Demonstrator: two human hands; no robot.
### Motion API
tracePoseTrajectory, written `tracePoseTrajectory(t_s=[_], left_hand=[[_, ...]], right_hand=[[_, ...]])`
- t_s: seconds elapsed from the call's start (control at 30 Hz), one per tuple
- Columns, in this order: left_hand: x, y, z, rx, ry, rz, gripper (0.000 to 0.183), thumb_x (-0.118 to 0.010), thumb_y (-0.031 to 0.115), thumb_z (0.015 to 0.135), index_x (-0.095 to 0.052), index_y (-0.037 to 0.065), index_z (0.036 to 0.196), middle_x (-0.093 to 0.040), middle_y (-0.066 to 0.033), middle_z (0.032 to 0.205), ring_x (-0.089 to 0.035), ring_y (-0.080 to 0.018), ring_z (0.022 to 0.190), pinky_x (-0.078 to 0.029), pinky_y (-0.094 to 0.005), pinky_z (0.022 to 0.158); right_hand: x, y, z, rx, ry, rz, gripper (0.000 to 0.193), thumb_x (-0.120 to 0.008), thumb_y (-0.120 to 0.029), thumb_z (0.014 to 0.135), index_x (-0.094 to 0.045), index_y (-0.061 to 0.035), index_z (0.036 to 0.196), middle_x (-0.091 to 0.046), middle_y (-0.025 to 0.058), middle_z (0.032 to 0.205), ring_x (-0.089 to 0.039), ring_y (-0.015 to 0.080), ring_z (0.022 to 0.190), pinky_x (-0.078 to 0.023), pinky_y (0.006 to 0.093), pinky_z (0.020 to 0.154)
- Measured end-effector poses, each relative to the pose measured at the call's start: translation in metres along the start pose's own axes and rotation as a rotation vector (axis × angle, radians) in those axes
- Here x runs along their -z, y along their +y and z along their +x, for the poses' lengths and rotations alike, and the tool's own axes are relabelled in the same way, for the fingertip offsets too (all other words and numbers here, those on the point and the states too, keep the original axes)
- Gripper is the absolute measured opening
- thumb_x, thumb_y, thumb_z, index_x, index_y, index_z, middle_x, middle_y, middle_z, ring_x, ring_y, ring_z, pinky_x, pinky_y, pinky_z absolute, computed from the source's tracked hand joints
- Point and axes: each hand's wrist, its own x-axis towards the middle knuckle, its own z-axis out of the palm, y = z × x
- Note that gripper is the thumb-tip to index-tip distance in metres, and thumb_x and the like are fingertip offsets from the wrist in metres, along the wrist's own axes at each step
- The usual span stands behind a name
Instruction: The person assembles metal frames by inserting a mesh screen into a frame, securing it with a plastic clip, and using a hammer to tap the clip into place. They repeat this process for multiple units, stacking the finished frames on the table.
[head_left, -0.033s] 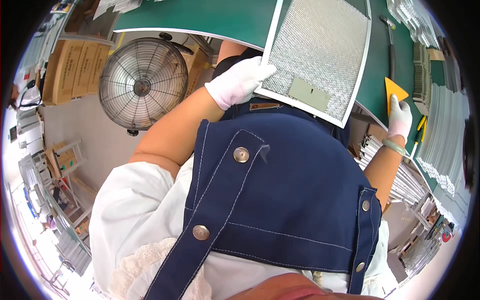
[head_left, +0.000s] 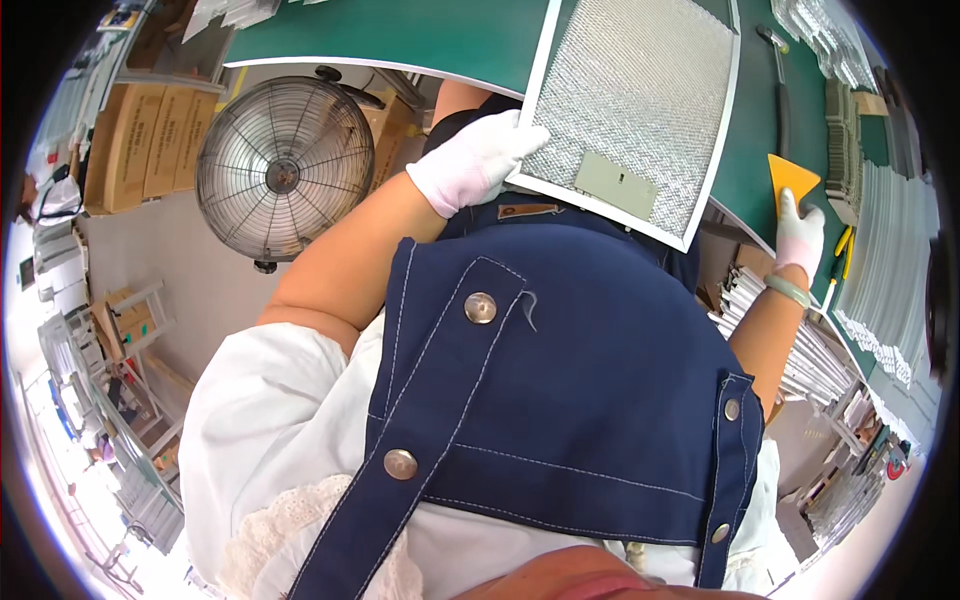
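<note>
One mesh filter panel [head_left: 640, 95] gripped by left hand [head_left: 475, 160]; right hand [head_left: 800, 232] clasps one orange scraper [head_left: 792, 178].

A green table [head_left: 420, 35] is seen along the top. A round metal fan [head_left: 283, 172] and stacked cardboard boxes [head_left: 145, 140] are set on the pale floor [head_left: 190, 300] below it.

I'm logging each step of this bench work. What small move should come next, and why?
Probably bring the yellow scraper over to the mesh filter. The right hand holds the scraper on the green table, apart from the filter, while the left hand grips the filter's near corner at the table edge.
</note>
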Motion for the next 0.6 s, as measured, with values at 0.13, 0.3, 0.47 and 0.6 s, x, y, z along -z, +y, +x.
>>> tracePoseTrajectory(t_s=[0.13,0.3,0.47,0.6], left_hand=[[-0.006,-0.001,-0.003,0.012,0.046,-0.126,0.029,-0.052,0.020,0.098,-0.055,-0.001,0.119,-0.060,-0.0041,0.102,-0.055,-0.0118,0.092,-0.047,-0.0281,0.082],[-0.015,-0.003,0.003,0.044,0.129,-0.260,0.035,-0.053,0.013,0.095,-0.049,-0.001,0.127,-0.058,-0.0098,0.117,-0.058,-0.0192,0.106,-0.049,-0.0361,0.093],[-0.028,0.005,0.002,-0.008,0.271,-0.375,0.032,-0.061,0.011,0.093,-0.053,0.001,0.123,-0.062,-0.0123,0.117,-0.062,-0.0234,0.108,-0.051,-0.0408,0.097],[-0.025,-0.005,0.005,0.001,0.192,-0.463,0.033,-0.057,0.010,0.096,-0.052,-0.001,0.126,-0.061,-0.0128,0.119,-0.062,-0.0235,0.110,-0.051,-0.0397,0.097]], right_hand=[[0.002,-0.006,-0.028,0.226,-0.085,0.202,0.051,-0.064,-0.048,0.087,-0.068,0.0001,0.102,-0.068,0.0199,0.090,-0.066,0.0378,0.088,-0.051,0.0437,0.085],[0.004,-0.048,-0.101,-0.173,-0.985,0.820,0.040,-0.060,-0.039,0.096,-0.065,0.0003,0.095,-0.062,0.0056,0.078,-0.062,0.0127,0.069,-0.050,0.0250,0.057],[-0.031,-0.049,-0.111,-0.342,-1.104,1.390,0.036,-0.057,-0.028,0.098,-0.053,-0.0029,0.124,-0.063,0.0037,0.099,-0.063,0.0127,0.082,-0.055,0.0290,0.070],[-0.023,-0.066,-0.120,-0.519,-0.996,1.667,0.036,-0.055,-0.023,0.099,-0.050,-0.0042,0.129,-0.061,0.0086,0.116,-0.062,0.0200,0.102,-0.050,0.0393,0.092]])
